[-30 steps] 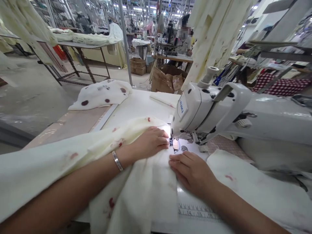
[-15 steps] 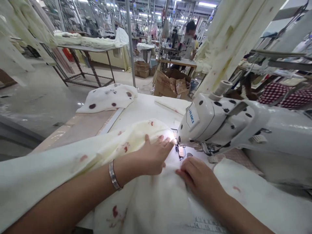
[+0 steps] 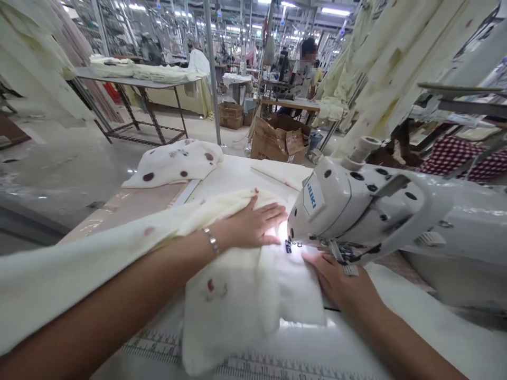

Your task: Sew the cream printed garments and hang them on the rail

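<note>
Well left of the left hand (image 3: 253, 226), a folded white cloth with dark round spots (image 3: 174, 163) is lying on the white worktable (image 3: 233, 171). The left hand, wearing a silver bracelet (image 3: 212, 241), is pressing flat with fingers spread, grasping nothing, on the cream fabric with small red prints (image 3: 233, 295), which is lying under both hands and reaching the presser foot (image 3: 288, 247). The right hand (image 3: 343, 282) is resting open and flat on that fabric's right edge, just under the head of the white industrial sewing machine (image 3: 356, 206)
</note>
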The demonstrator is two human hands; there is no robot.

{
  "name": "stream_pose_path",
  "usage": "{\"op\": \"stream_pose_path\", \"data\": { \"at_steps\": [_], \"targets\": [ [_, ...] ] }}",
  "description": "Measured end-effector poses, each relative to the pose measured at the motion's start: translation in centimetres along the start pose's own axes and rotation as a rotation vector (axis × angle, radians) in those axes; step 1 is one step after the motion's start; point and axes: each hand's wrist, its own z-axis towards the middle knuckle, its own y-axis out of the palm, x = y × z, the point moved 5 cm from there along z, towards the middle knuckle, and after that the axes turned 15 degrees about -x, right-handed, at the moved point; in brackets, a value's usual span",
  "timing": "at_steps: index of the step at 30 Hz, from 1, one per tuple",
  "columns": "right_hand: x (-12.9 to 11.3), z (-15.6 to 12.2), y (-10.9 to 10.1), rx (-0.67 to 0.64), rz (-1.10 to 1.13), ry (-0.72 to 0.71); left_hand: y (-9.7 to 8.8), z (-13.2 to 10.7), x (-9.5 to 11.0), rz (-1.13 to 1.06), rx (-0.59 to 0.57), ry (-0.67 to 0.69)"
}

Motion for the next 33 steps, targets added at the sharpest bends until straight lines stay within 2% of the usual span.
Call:
{"op": "stream_pose_path", "data": {
  "at_steps": [3,6,9,11,14,19,23,28,33],
  "targets": [
    [-0.4,0.0,-0.5,0.034,0.019,-0.04,-1.8,-0.5,0.9,0.025,0.102,-0.105],
    [-2.6,-0.5,-1.1,0.04,0.106,-0.198,-2.0,-2.8,5.1,-0.185,0.199,-0.269],
    [-4.3,-0.7,-1.3,-0.009,0.25,-0.272,0.0,-4.9,10.2,-0.226,0.177,-0.189],
    [-4.7,-0.7,-1.4,-0.03,0.298,-0.278,1.2,-5.8,11.6,-0.167,0.16,-0.11],
    [-4.6,-0.6,-1.4,-0.044,0.288,-0.28,1.8,-6.5,10.5,-0.202,0.228,-0.084],
    [-4.6,-0.6,-1.7,-0.008,0.289,-0.284,0.9,-6.4,8.7,-0.19,0.278,-0.124],
    [-5.1,-0.7,-1.9,0.001,0.293,-0.3,0.8,-6.1,8.9,-0.051,0.324,-0.145],
    [-5.1,-0.5,-1.8,0.049,0.282,-0.214,1.9,-5.2,9.6,0.041,0.29,-0.043],
    [-5.7,-0.3,-1.7,0.096,0.255,-0.329,2.8,-5.4,9.6,0.063,0.275,-0.031]
  ]
}}
